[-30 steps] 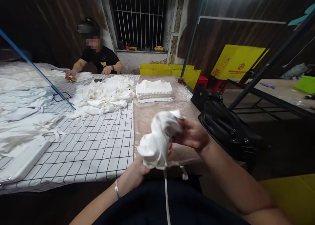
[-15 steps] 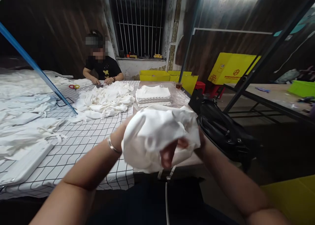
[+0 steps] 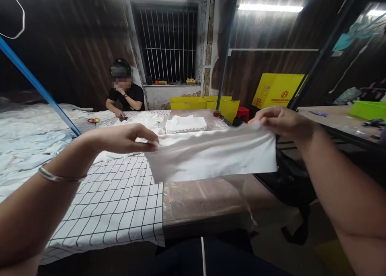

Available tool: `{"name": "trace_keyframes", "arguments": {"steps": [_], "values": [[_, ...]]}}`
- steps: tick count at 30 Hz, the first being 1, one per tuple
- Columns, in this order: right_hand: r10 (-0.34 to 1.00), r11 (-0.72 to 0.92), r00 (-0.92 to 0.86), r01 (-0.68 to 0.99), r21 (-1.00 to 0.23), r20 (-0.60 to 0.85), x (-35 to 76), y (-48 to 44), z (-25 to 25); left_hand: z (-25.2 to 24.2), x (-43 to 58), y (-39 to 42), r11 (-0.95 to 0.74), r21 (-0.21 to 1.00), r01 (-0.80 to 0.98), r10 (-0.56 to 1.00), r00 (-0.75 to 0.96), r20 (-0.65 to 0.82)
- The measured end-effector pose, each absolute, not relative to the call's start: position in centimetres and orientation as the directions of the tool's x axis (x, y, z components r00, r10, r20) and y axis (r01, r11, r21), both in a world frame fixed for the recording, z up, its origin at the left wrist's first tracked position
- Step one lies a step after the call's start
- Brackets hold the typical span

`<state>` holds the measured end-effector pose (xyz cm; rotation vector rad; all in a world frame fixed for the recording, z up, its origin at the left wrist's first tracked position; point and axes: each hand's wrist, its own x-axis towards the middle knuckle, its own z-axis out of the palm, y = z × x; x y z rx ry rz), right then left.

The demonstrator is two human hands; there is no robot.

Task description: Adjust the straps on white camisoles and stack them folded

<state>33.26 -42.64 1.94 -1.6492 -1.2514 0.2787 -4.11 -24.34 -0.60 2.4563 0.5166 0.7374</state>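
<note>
1. A checked tablecloth (image 3: pixel 114 203) spreads across the left, with a clear plastic sheet (image 3: pixel 196 199) alongside it.
2. The white fabric (image 3: pixel 211 157) hangs spread out in the air above the plastic sheet, hiding part of it.
3. A folded white stack (image 3: pixel 185 124) lies farther off, past the fabric.
4. The left hand (image 3: pixel 132 138) — thumb and fingers pressed together — pinches the fabric's upper left corner.
5. The right hand (image 3: pixel 279 121) — fingers curled in — grips the upper right.

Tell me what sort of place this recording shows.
Likely a small garment workshop: heaps of white cloth and a neat white stack lie on the table, with yellow boxes behind.
</note>
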Motion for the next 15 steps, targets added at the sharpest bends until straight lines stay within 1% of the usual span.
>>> {"name": "trace_keyframes", "arguments": {"steps": [1, 2, 4, 6, 7, 9, 10, 13, 15], "values": [[0.922, 0.010, 0.293, 0.632, -0.775, 0.251, 33.4, -42.7, 2.0, -0.6, -4.0, -24.1, -0.806, 0.549, 0.219, 0.474, 0.795, 0.378], [0.974, 0.003, 0.165, 0.674, -0.739, 0.154, 33.5, -42.7, 2.1, -0.5, -3.7, -23.8, -0.817, 0.527, 0.232, 0.461, 0.812, 0.358], [0.990, 0.040, 0.056, 0.764, -0.644, 0.129, 33.6, -42.4, 1.9, -0.2, -3.2, -23.6, -0.833, 0.494, 0.248, 0.430, 0.852, 0.297], [0.991, 0.059, 0.023, 0.807, -0.587, 0.131, 33.8, -42.0, 1.4, 0.1, -2.8, -23.4, -0.836, 0.485, 0.258, 0.392, 0.898, 0.198], [0.991, 0.059, 0.024, 0.813, -0.580, 0.133, 33.9, -41.7, 1.0, 0.3, -2.6, -23.4, -0.827, 0.495, 0.265, 0.380, 0.913, 0.147], [0.989, 0.057, 0.039, 0.795, -0.604, 0.144, 34.3, -41.1, 0.3, 0.6, -2.2, -23.5, -0.787, 0.552, 0.276, 0.382, 0.920, 0.084], [0.987, 0.063, 0.046, 0.777, -0.627, 0.155, 34.6, -40.8, -0.1, 0.8, -2.0, -23.6, -0.754, 0.597, 0.273, 0.392, 0.917, 0.076], [0.979, 0.087, 0.062, 0.733, -0.674, 0.194, 35.4, -39.8, -0.8, 1.3, -0.8, -24.2, -0.624, 0.761, 0.181, 0.408, 0.905, 0.119], [0.966, 0.085, 0.099, 0.753, -0.652, 0.240, 35.8, -38.9, -1.2, 1.5, 0.6, -24.7, -0.516, 0.855, 0.047, 0.398, 0.897, 0.190]]}}
